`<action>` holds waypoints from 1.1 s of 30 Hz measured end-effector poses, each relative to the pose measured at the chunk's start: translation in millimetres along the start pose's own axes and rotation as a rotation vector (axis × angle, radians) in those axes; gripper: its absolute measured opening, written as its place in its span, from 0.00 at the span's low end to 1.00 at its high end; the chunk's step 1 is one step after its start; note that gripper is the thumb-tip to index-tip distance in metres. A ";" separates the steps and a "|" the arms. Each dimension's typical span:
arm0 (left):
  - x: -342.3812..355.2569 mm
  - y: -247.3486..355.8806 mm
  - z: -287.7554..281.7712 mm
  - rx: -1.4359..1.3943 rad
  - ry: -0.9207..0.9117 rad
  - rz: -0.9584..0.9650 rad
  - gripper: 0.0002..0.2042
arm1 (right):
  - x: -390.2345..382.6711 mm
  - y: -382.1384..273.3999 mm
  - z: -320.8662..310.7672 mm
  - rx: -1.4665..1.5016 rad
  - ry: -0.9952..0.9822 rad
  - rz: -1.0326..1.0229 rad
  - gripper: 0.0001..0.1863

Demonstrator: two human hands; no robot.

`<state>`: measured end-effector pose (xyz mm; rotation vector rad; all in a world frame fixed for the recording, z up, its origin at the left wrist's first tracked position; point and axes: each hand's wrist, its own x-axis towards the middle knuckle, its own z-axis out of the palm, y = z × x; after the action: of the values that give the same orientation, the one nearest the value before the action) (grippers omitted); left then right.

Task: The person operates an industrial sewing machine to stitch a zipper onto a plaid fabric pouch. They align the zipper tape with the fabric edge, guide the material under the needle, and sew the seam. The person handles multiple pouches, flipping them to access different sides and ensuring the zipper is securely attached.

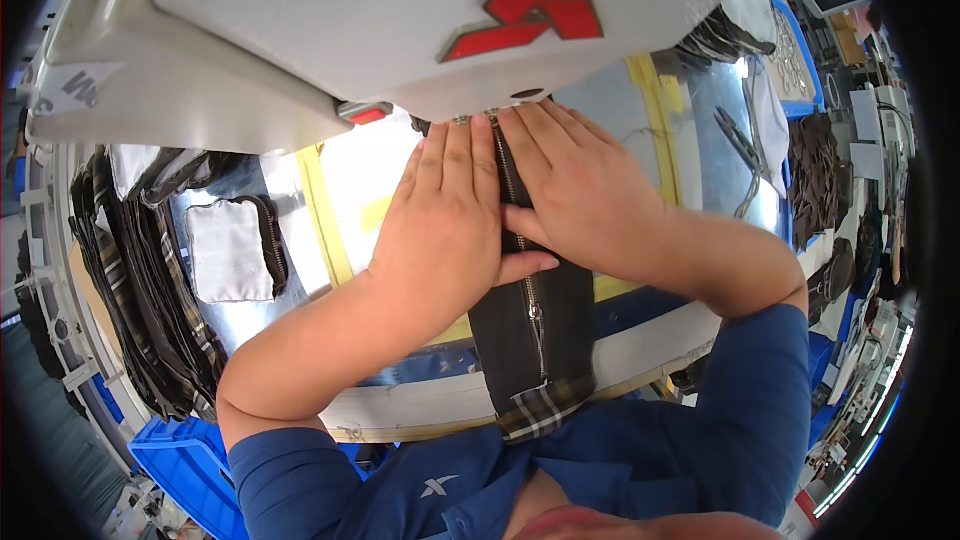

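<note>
A long black fabric strip with a metal zipper down its middle runs from under the sewing machine toward my body. Its near end, trimmed in plaid cloth, hangs over the table edge. The zipper's slider lies below my hands. Flat on the strip's left side rests my left hand, fingers stretched toward the machine's needle area. My right hand presses flat on the right side, its thumb near the zipper. The machine head hides the needle and the strip's far end.
Stacked black and plaid pieces lie at the left, beside a white pocket piece with a zipper. Thread snips are on the right, near a blue tray of metal parts. A blue bin stands lower left.
</note>
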<state>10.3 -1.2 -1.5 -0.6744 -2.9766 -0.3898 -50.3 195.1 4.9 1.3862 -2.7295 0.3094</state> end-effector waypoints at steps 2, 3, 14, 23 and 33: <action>1.0 0.2 -1.7 0.006 -0.001 -0.007 0.65 | 0.3 0.7 -0.1 -0.001 0.009 -0.007 0.43; 1.3 0.3 -2.4 0.007 0.003 -0.010 0.64 | 0.4 0.9 -0.1 -0.002 0.014 -0.010 0.43; 12.5 -7.6 -7.6 -0.046 0.016 0.038 0.60 | 2.8 3.2 -3.8 -0.039 0.054 -0.019 0.43; 14.2 -8.5 -7.5 -0.005 0.025 0.063 0.58 | 3.7 3.5 -2.2 -0.056 0.069 -0.027 0.42; 15.3 -7.1 -8.5 -0.019 0.013 0.074 0.59 | 1.9 2.4 -1.6 -0.072 0.061 0.005 0.42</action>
<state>-6.5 -3.2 6.9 -0.7776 -2.9289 -0.4158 -53.4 195.3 6.4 1.3297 -2.6675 0.2465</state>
